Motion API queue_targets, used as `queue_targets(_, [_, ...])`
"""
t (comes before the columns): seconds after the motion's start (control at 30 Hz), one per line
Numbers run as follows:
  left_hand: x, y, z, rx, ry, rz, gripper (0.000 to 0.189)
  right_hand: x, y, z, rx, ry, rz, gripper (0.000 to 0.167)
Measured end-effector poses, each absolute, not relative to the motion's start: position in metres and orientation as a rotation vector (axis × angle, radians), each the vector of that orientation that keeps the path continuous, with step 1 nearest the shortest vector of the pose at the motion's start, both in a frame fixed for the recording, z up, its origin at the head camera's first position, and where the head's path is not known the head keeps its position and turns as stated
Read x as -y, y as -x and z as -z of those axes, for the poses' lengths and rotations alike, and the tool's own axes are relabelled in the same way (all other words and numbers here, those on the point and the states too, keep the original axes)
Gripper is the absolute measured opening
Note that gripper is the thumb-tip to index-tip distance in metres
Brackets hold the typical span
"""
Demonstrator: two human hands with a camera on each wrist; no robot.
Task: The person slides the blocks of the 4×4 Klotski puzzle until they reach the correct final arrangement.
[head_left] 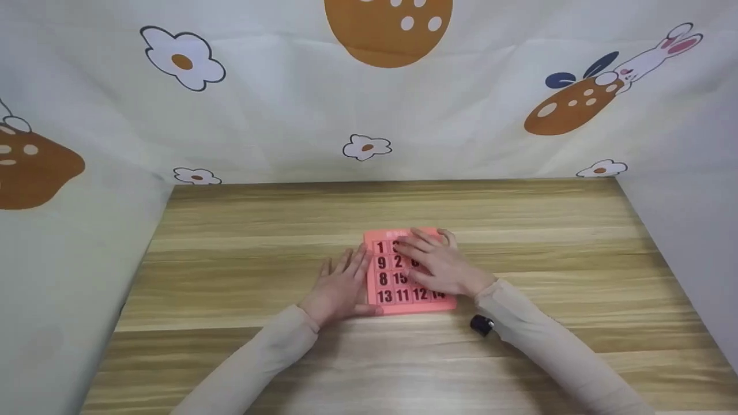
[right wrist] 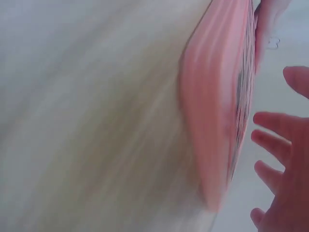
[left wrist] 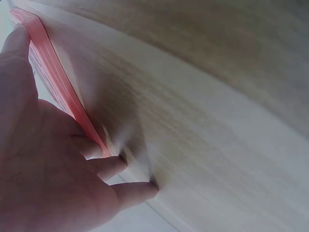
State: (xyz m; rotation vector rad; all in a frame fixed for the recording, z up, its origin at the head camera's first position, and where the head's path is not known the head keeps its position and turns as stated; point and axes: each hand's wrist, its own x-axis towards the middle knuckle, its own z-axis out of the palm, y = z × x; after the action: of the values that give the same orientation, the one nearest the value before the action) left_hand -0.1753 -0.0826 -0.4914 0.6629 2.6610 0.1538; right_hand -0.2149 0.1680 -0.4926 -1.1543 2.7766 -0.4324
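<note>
A pink number slide puzzle [head_left: 412,308] lies flat on the wooden table, its square tiles printed with black numbers. Along its left side rests my left hand [head_left: 337,291], fingers extended against the frame and thumb at the near left corner. In the left wrist view, that thumb [left wrist: 18,41] touches the pink rim while other fingertips reach down to the wood. My right hand [head_left: 444,268] spreads over the upper right tiles and hides several of them. The right wrist view shows its fingers [right wrist: 275,145] stretched out over the tile face; whether a fingertip touches a tile I cannot tell.
The wood-grain table [head_left: 242,242] extends around the puzzle on all sides. A pale cloth [head_left: 277,115] printed with flowers and orange shapes hangs behind the table's far edge and along the sides. A small black object [head_left: 482,325] sits at the right sleeve's cuff.
</note>
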Motion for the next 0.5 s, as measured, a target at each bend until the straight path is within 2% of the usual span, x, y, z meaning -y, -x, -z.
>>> queue_targets(0.3, [0.081, 0.177, 0.491, -2.644, -0.626, -0.151, 0.112, -0.189, 0.212, 0.489, -2.801, 1.114, 0.398, 0.057])
queue_targets(0.5, [0.081, 0.178, 0.493, -2.642, -0.632, -0.126, 0.112, -0.182, 0.199, 0.489, -2.746, 1.228, 0.406, 0.057])
